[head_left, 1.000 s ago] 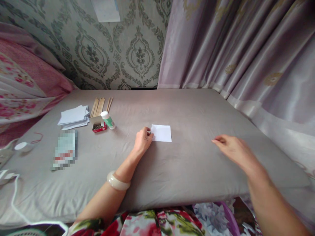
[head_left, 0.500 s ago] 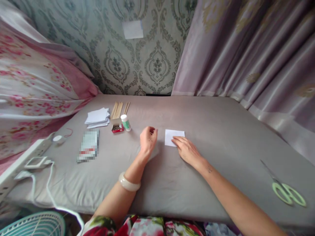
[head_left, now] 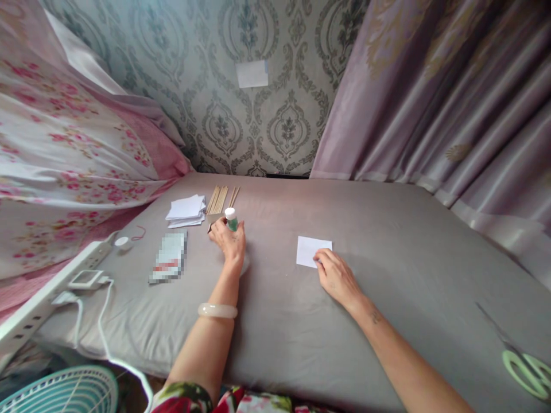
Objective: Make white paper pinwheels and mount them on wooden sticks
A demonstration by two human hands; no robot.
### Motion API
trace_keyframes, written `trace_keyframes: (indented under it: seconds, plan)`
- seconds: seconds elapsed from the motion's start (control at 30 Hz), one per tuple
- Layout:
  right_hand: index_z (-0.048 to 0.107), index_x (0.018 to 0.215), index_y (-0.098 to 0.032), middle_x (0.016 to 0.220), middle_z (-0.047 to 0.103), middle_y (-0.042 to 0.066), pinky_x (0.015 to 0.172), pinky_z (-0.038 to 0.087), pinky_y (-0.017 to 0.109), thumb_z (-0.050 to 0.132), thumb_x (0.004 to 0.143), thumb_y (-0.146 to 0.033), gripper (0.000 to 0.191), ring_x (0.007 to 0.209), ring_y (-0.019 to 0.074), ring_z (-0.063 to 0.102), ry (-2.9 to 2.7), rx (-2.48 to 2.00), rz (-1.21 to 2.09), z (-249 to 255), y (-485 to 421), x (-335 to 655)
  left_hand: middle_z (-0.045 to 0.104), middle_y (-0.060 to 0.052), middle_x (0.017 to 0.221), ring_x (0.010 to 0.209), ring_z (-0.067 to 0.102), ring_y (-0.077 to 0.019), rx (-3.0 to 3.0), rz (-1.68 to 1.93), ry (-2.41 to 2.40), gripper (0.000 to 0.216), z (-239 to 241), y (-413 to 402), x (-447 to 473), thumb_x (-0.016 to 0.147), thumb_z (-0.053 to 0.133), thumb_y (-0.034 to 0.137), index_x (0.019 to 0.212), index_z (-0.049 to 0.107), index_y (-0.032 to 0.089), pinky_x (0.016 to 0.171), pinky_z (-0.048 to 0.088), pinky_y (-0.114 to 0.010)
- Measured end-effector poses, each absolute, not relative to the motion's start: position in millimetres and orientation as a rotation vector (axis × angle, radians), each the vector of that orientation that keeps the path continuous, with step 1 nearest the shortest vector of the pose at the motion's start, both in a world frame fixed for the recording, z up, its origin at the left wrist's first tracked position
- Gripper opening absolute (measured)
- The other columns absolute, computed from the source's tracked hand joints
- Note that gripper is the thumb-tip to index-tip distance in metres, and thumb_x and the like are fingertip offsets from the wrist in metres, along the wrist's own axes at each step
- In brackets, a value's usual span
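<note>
- Grey cloth-covered surface fills the head view; all items lie on it.
- Left hand: fingers curled around the lower part of a small glue bottle, white cap up, green label showing. Bottle upright, at 12 o'clock of the hand.
- Pale bracelet on the left wrist.
- Right hand: fingers loose and flat, holding nothing; fingertips press the near edge of a white paper slip, which lies flat at 11 o'clock of the hand.
- Slip and bottle are well apart, the slip at 4 o'clock of the bottle.
- Stack of white papers at 10 o'clock of the left hand; wooden sticks just beside the stack, at 11 o'clock of the bottle.
- Flat packet, blurred, at 9 o'clock of the left hand.
- Green-handled scissors at 4 o'clock of the right hand, near the frame edge.
- White power strip with a plugged cable at 8 o'clock, off the cloth edge.
</note>
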State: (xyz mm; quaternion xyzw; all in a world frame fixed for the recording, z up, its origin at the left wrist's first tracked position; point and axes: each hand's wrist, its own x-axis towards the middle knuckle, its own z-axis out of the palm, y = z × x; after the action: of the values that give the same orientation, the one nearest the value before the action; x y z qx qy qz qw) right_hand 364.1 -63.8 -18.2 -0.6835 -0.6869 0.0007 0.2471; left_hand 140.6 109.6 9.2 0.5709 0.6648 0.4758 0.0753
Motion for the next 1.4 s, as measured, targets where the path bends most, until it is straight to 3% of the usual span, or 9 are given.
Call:
trace_keyframes:
  seconds: [0.23,0.37,0.53,0.67,0.77,0.93,1.17,1.3,1.4]
  plan:
    - [0.061,0.096,-0.018,0.108,0.063,0.011,0.091,0.046,0.037,0.045,0.086,-0.012,0.020,0.101,0.0230,0.059,-1.775,-1.816,0.101,-14,-63,363,0.062,-0.010,0.095,0.097,0.054,-0.0264,1.821,1.428,1.925,0.018,15,107,140,0.077,0.059,0.028,0.092,0.056,0.018,0.094,0.036,-0.043]
    - [0.062,0.101,-0.020,0.117,0.062,0.010,0.100,0.041,0.043,0.056,0.080,-0.018,0.022,0.113,0.0241,0.056,-1.420,-1.610,0.286,5,-63,356,0.062,-0.005,0.090,0.090,0.054,-0.0208,1.959,1.485,1.574,0.023,41,72,169,0.078,0.061,0.035,0.094,0.058,0.020,0.085,0.042,-0.034]
    - [0.057,0.111,-0.026,0.115,0.065,0.004,0.087,0.052,0.034,0.073,0.072,-0.037,0.044,0.103,0.0191,0.063,-0.719,-1.103,1.021,34,-75,342,0.060,-0.001,0.082,0.080,0.054,-0.0153,1.849,1.279,1.005,0.026,56,15,213,0.074,0.065,0.040,0.088,0.059,0.019,0.076,0.044,-0.028]
    - [0.064,0.096,-0.023,0.091,0.070,0.000,0.066,0.057,0.023,0.077,0.069,-0.036,0.033,0.077,0.0133,0.067,-0.348,-0.807,1.267,27,-84,334,0.062,-0.002,0.079,0.076,0.057,-0.0144,1.603,1.037,0.853,0.027,45,-13,231,0.073,0.064,0.043,0.083,0.058,0.018,0.070,0.046,-0.026]
    - [0.064,0.082,-0.019,0.073,0.066,-0.002,0.056,0.055,0.017,0.080,0.067,-0.029,0.024,0.062,0.0087,0.063,-0.188,-0.725,1.280,15,-85,333,0.064,-0.003,0.083,0.075,0.060,-0.0143,1.453,0.940,0.763,0.029,35,-19,237,0.073,0.065,0.043,0.086,0.058,0.017,0.068,0.048,-0.026]
    - [0.060,0.075,-0.021,0.071,0.066,-0.004,0.049,0.051,0.014,0.082,0.064,-0.031,0.026,0.058,0.0063,0.059,-0.238,-0.736,1.133,30,-84,364,0.067,-0.007,0.098,0.083,0.062,-0.0163,1.626,0.911,0.733,0.033,24,3,227,0.075,0.065,0.037,0.101,0.061,0.018,0.074,0.049,-0.029]
    - [0.058,0.083,-0.018,0.086,0.070,0.001,0.043,0.043,0.016,0.075,0.067,-0.048,0.037,0.053,0.0055,0.055,-0.516,-1.177,0.592,59,-78,412,0.068,-0.009,0.102,0.100,0.058,-0.0219,2.483,0.814,0.842,0.021,14,23,209,0.090,0.045,0.026,0.094,0.065,0.020,0.093,0.044,-0.037]
    - [0.057,0.086,-0.017,0.081,0.069,0.002,0.047,0.044,0.019,0.074,0.066,-0.047,0.039,0.055,0.0080,0.055,-0.755,-1.425,0.527,41,-63,402,0.064,-0.011,0.107,0.104,0.055,-0.0231,2.746,0.575,0.638,0.022,11,9,215,0.092,0.042,0.023,0.098,0.062,0.018,0.092,0.045,-0.037]
    - [0.058,0.089,-0.018,0.087,0.070,0.003,0.063,0.050,0.024,0.072,0.068,-0.041,0.034,0.070,0.0129,0.063,-0.931,-1.504,0.503,27,-51,395,0.062,-0.011,0.104,0.102,0.055,-0.0237,2.846,0.445,0.642,0.021,6,1,218,0.092,0.041,0.025,0.097,0.060,0.017,0.089,0.047,-0.036]
